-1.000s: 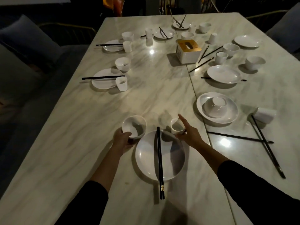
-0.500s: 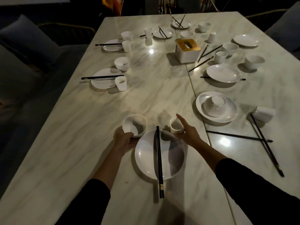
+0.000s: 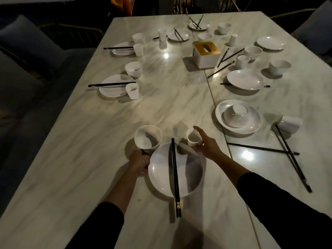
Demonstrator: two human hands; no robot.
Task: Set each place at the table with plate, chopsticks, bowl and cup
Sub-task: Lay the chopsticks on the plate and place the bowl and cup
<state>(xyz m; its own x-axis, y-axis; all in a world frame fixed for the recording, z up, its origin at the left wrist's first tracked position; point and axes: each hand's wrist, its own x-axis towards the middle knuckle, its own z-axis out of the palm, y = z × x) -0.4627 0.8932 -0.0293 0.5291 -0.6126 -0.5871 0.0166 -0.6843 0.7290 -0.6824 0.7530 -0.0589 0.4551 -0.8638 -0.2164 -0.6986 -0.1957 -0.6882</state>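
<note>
1. The left hand (image 3: pixel 139 161) is at lower centre of the frame. Its fingers are curled against the near underside of the bowl (image 3: pixel 148 138) and hold it there. The thumb is hidden.
2. The bowl sits just off the upper-left rim of the plate (image 3: pixel 161 173), with its opening facing the camera.
3. The right hand (image 3: pixel 208 146) pinches the cup (image 3: pixel 193 140). The forefinger lies over the cup's far right side and the thumb is at its near side, while the other fingers are loosely folded.
4. The cup is just beside the plate's upper-right rim, to the right of the tips of the chopsticks (image 3: pixel 174 168).
5. The plate lies on the marble table (image 3: pixel 80 168) between the two forearms. The chopsticks lie side by side across its middle, running up and down the frame, and their gold-banded ends overhang the near rim.
6. At right of centre, a second plate (image 3: pixel 255 121) carries an upturned bowl (image 3: pixel 235 115). A tipped cup (image 3: pixel 290 124) lies on its side just right of it. Below them, loose chopsticks (image 3: pixel 260 148) lie crossed on the table.
7. At upper centre stands a tissue box (image 3: pixel 206 53).
</note>
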